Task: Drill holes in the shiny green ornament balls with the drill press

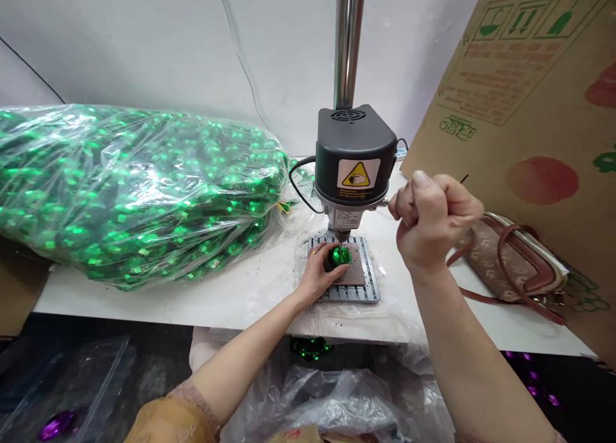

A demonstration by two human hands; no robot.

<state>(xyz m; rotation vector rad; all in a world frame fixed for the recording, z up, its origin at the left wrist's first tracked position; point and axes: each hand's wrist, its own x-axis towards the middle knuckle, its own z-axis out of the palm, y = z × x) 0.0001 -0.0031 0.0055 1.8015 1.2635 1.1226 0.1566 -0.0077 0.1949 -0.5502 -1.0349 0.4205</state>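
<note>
My left hand (318, 271) is closed around a shiny green faceted ball (341, 255), keeping it on a brownish square pad (357, 269). Under that pad lies the slotted metal base (350, 293) of a small bench drill press (355, 154). The drill's chuck (342, 235) is directly above the ball; whether the bit touches it is too small to tell. To the right of the motor housing, my right hand (428, 215) is raised in a fist around the drill press lever, most of which the fingers hide. Dark crumbs are scattered around the base.
A large clear bag (139, 192) of green shiny balls fills the table's left side. At right, a brown patterned handbag (517, 257) rests against a big cardboard box (524, 109). Plastic sheeting (346, 391) hangs below the white table's (168, 302) front edge.
</note>
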